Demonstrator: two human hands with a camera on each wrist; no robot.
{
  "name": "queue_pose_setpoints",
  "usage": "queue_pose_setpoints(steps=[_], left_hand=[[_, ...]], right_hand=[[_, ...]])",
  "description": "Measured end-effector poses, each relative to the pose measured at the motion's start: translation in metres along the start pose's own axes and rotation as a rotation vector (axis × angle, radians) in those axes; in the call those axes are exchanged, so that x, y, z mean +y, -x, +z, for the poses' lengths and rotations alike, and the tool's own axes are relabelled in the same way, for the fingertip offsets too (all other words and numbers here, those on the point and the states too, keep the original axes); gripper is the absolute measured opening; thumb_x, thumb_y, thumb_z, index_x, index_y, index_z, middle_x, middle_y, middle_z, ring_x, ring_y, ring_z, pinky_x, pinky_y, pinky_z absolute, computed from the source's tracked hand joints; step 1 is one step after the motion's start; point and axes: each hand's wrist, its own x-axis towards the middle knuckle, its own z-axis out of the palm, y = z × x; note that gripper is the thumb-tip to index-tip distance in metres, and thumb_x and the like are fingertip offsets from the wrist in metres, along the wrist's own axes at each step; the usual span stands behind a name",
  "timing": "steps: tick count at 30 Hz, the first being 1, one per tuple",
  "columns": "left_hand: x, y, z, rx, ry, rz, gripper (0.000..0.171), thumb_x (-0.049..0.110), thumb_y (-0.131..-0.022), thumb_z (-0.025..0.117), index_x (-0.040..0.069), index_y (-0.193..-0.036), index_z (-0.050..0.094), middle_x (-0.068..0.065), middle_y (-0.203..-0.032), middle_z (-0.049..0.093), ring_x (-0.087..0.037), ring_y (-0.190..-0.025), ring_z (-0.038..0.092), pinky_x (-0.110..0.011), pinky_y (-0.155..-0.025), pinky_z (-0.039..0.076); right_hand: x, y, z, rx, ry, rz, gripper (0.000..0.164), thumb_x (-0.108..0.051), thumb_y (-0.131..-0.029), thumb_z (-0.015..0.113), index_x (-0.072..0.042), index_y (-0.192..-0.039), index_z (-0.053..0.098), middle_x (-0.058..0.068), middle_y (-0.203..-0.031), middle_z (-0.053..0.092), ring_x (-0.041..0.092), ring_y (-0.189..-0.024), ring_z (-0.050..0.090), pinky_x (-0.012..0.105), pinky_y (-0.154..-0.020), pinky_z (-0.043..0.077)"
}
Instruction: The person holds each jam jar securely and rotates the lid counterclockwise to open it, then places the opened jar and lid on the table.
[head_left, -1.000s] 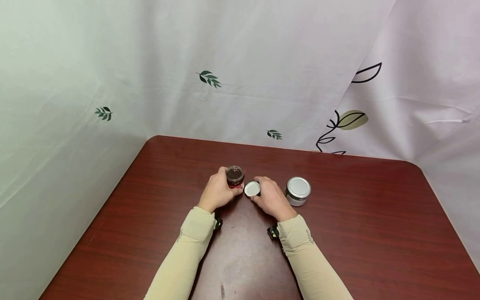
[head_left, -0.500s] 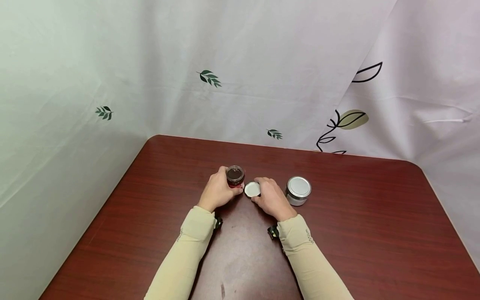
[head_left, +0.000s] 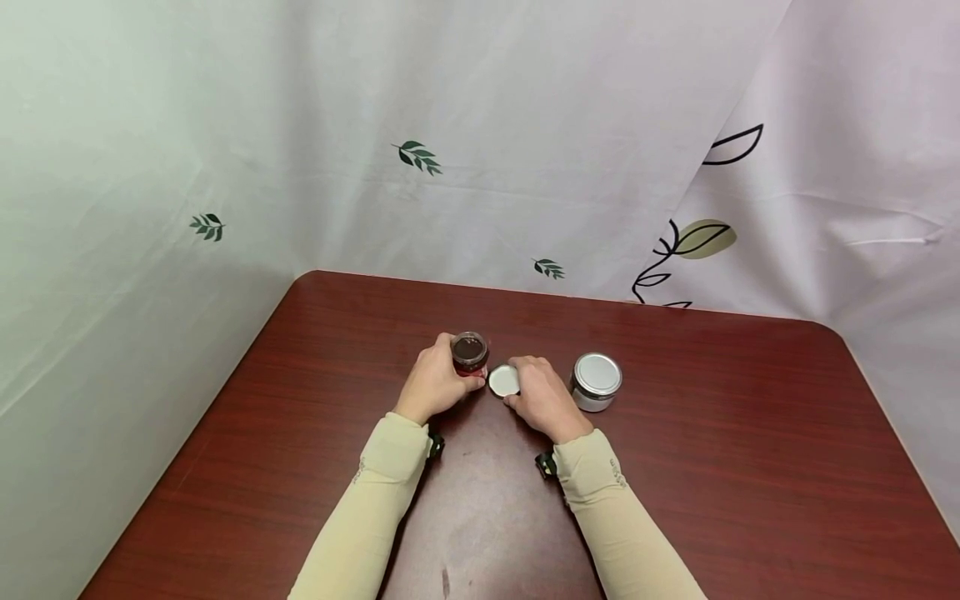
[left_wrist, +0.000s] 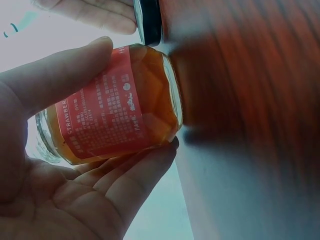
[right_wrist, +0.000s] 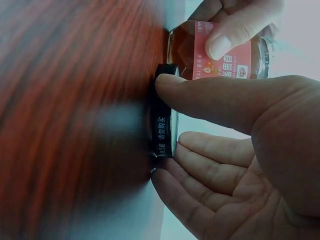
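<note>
A glass jar of strawberry jam [head_left: 470,350] stands upright and lidless on the table, its red label [left_wrist: 102,102] showing in the left wrist view. My left hand [head_left: 437,379] grips it around the side, with the thumb across the label. Just right of the jar, a black lid [right_wrist: 164,115] lies on the table with its white inside [head_left: 503,381] facing up. The right hand [head_left: 546,396] holds this lid by the rim, thumb on the near side and fingers on the far side. Part of the lid's right edge is hidden by that hand in the head view.
A second, wider jar [head_left: 596,382] with a silver lid stands just right of the right hand. The reddish-brown table [head_left: 750,433] reaches back to a pale curtain [head_left: 480,125] printed with leaves. A black wrist strap [head_left: 546,463] shows at the right cuff.
The black lid and the right fingers have shifted very slightly toward the person, and the lid looks a little lower. The left hand and jam jar have stayed in place.
</note>
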Motion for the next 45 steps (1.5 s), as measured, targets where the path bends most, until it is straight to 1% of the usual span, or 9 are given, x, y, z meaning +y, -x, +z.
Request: queue_pose_setpoints(steps=[6, 14, 17, 20, 24, 29, 35, 41, 45], left_hand=[[-0.001, 0.000, 0.000, -0.001, 0.013, -0.001, 0.066, 0.028, -0.062, 0.085, 0.003, -0.112, 0.049, -0.011, -0.098, 0.063, -0.023, -0.090, 0.062, -0.038, -0.079, 0.048], [-0.003, -0.001, -0.001, -0.014, 0.038, -0.003, 0.069, 0.029, -0.062, 0.086, 0.003, -0.114, 0.049, -0.010, -0.101, 0.063, -0.022, -0.091, 0.062, -0.037, -0.080, 0.049], [-0.005, -0.001, -0.001, -0.023, 0.056, 0.018, 0.074, 0.031, -0.061, 0.086, 0.004, -0.119, 0.047, -0.009, -0.104, 0.062, -0.021, -0.094, 0.061, -0.037, -0.082, 0.048], [-0.006, -0.001, -0.002, -0.034, 0.070, 0.038, 0.084, 0.035, -0.061, 0.086, 0.006, -0.127, 0.043, -0.008, -0.110, 0.061, -0.020, -0.098, 0.060, -0.038, -0.085, 0.047], [-0.007, -0.001, -0.004, -0.035, 0.075, 0.035, 0.094, 0.040, -0.060, 0.085, 0.007, -0.134, 0.038, -0.007, -0.114, 0.060, -0.020, -0.101, 0.059, -0.038, -0.087, 0.046], [-0.007, -0.002, -0.006, -0.034, 0.091, 0.040, 0.099, 0.041, -0.060, 0.085, 0.005, -0.138, 0.034, -0.008, -0.117, 0.058, -0.021, -0.103, 0.058, -0.040, -0.088, 0.045], [-0.006, -0.002, -0.009, -0.033, 0.101, 0.040, 0.104, 0.046, -0.060, 0.083, 0.008, -0.141, 0.031, -0.008, -0.125, 0.052, -0.022, -0.108, 0.053, -0.041, -0.090, 0.043], [-0.004, -0.001, -0.014, -0.029, 0.112, 0.035, 0.104, 0.048, -0.060, 0.082, 0.012, -0.143, 0.030, -0.011, -0.134, 0.045, -0.026, -0.119, 0.045, -0.044, -0.095, 0.039], [-0.001, 0.001, -0.018, -0.021, 0.108, 0.036, 0.105, 0.050, -0.061, 0.081, 0.012, -0.143, 0.029, -0.011, -0.139, 0.040, -0.027, -0.125, 0.041, -0.046, -0.097, 0.037]], right_hand=[[0.000, 0.000, 0.000, 0.006, 0.003, -0.007, 0.052, -0.009, -0.070, 0.078, 0.002, -0.117, 0.058, 0.015, -0.114, 0.060, 0.029, -0.108, 0.052, 0.039, -0.088, 0.043], [0.001, 0.001, 0.000, 0.004, 0.004, -0.012, 0.057, -0.010, -0.069, 0.079, 0.003, -0.120, 0.056, 0.016, -0.117, 0.059, 0.030, -0.109, 0.052, 0.040, -0.088, 0.043], [0.001, 0.001, 0.000, 0.003, 0.001, -0.010, 0.059, -0.011, -0.069, 0.079, 0.003, -0.120, 0.056, 0.016, -0.117, 0.058, 0.031, -0.109, 0.052, 0.040, -0.088, 0.043], [0.001, 0.001, 0.000, 0.001, 0.000, -0.006, 0.059, -0.012, -0.068, 0.080, 0.003, -0.120, 0.055, 0.016, -0.116, 0.058, 0.031, -0.108, 0.052, 0.040, -0.088, 0.043], [0.001, 0.001, 0.000, -0.006, -0.003, -0.001, 0.062, -0.013, -0.069, 0.080, 0.004, -0.122, 0.054, 0.017, -0.117, 0.057, 0.033, -0.107, 0.052, 0.041, -0.088, 0.043], [0.001, 0.000, -0.002, -0.026, -0.005, 0.018, 0.069, -0.014, -0.071, 0.079, 0.002, -0.129, 0.047, 0.018, -0.121, 0.054, 0.033, -0.110, 0.051, 0.043, -0.090, 0.042], [0.001, 0.001, -0.005, -0.034, -0.016, 0.033, 0.074, -0.016, -0.071, 0.078, -0.003, -0.135, 0.042, 0.017, -0.123, 0.053, 0.032, -0.113, 0.050, 0.043, -0.090, 0.042], [0.000, 0.001, -0.006, -0.030, -0.022, 0.028, 0.074, -0.018, -0.073, 0.078, -0.005, -0.136, 0.041, 0.015, -0.125, 0.051, 0.030, -0.115, 0.048, 0.043, -0.090, 0.042], [-0.001, 0.002, -0.010, -0.027, -0.023, 0.026, 0.074, -0.018, -0.074, 0.077, -0.004, -0.136, 0.040, 0.015, -0.126, 0.051, 0.030, -0.116, 0.047, 0.043, -0.091, 0.041]])
